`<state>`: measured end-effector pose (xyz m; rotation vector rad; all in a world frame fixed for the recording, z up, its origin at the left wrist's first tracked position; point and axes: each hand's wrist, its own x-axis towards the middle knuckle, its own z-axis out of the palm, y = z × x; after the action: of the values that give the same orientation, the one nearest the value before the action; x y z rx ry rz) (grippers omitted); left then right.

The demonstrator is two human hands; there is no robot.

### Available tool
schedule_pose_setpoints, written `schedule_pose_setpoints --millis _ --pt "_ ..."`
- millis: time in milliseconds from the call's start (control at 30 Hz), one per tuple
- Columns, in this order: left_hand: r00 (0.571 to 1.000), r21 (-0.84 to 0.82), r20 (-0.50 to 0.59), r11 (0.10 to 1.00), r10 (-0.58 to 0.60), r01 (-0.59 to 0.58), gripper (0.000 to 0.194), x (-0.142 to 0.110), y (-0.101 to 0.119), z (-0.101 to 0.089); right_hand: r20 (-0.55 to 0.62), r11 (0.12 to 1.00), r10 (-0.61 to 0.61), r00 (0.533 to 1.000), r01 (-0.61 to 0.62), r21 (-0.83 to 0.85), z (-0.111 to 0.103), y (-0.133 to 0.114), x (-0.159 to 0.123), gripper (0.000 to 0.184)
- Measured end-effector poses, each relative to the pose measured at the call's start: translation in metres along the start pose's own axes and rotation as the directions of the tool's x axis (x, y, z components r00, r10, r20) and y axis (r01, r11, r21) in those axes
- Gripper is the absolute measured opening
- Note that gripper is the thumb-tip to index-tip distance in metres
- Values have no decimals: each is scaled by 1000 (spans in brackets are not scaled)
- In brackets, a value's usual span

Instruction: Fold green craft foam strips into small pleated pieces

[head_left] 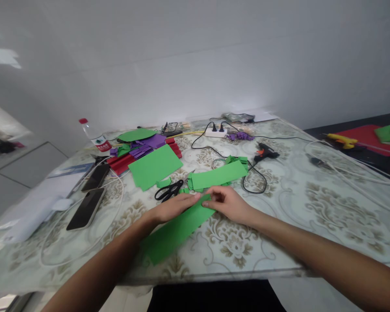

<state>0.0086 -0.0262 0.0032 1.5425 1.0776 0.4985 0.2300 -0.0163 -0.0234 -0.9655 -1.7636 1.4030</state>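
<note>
A long green foam strip (175,229) lies slanted on the patterned table (312,208). My left hand (173,207) rests flat on the strip's upper part, fingers stretched toward its far end. My right hand (229,203) pinches that far end with fingertips pressed together. Just beyond my hands lie black scissors (169,190) and another green strip (219,174) with small green scraps around it.
Green sheet (155,166), red and purple foam pieces (143,151), a water bottle (95,138) and two phones (87,201) sit at the left. A black glue gun (264,151), cables and a power strip (216,132) lie at the back. A dark side table (360,138) stands right.
</note>
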Motion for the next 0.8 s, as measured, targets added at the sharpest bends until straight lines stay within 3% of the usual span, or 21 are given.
schedule_pose_setpoints --millis 200,367,533,667,800 --pt "944 -234 298 948 -142 216 51 -7 7 5 -16 1000 -15 1000 15 0 -1 -2 0 42" --pt "954 -184 275 967 -122 176 51 -6 6 5 42 999 -33 999 34 -18 0 -3 -1 39" --pt "970 -30 242 999 21 -14 46 -4 8 10 103 978 -169 980 180 -104 2 -9 -4 26" --pt "930 -94 355 986 -94 136 48 -7 12 18 124 947 -270 955 286 -146 3 -13 -7 17" --pt "906 -129 400 971 -135 201 49 -9 14 23 143 905 -346 927 370 -210 4 -14 -10 14"
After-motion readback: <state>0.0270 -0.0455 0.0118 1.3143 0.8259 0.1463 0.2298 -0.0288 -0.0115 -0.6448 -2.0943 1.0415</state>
